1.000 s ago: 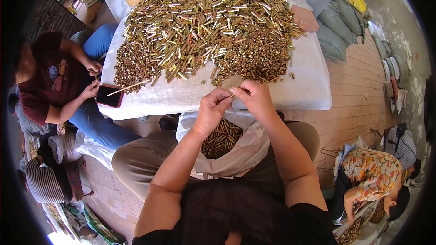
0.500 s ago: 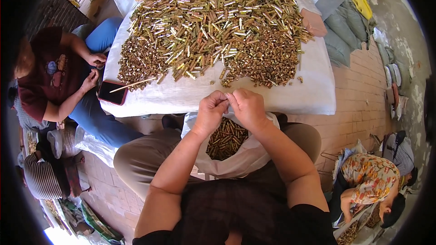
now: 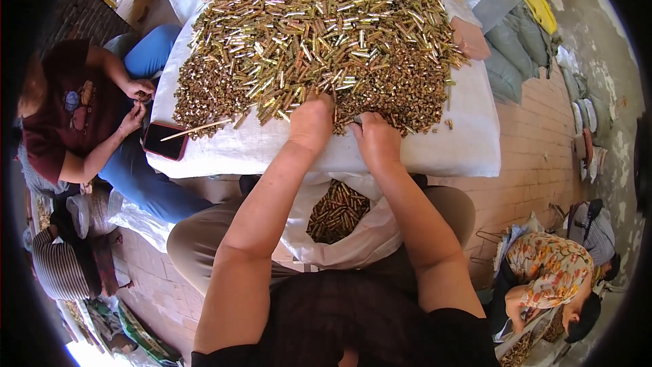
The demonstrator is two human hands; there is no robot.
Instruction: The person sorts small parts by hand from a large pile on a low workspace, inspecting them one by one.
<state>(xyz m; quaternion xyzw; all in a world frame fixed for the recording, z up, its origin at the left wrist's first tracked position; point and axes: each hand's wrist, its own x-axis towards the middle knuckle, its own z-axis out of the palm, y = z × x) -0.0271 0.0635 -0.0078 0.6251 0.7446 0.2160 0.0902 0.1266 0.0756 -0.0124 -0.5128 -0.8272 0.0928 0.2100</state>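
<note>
A wide heap of brass-coloured metal tubes [image 3: 292, 47] covers the cloth-topped table. Small nut-like metal pieces [image 3: 401, 85] are piled along its near right side, and more small pieces [image 3: 210, 88] lie at the left. My left hand [image 3: 312, 126] reaches to the near edge of the tubes, its fingers curled and partly hidden; what they grip does not show. Beside it, my right hand [image 3: 378, 139] is at the near edge of the small pieces, thumb and fingers pinched on something too small to name. Below, a white sack [image 3: 377, 234] between my knees holds finished-looking metal pieces [image 3: 337, 211].
A phone [image 3: 163, 141] lies at the table's left corner with a thin wooden stick [image 3: 197, 129] across it. A person in a dark red shirt [image 3: 68, 115] sits at the left. Another in a flowered shirt [image 3: 550, 265] bends at the lower right. Filled sacks [image 3: 509, 54] line the right.
Both hands have moved forward from above the sack, where their fingertips met, to the near edge of the heap. They are now apart, and the sack's opening shows more fully.
</note>
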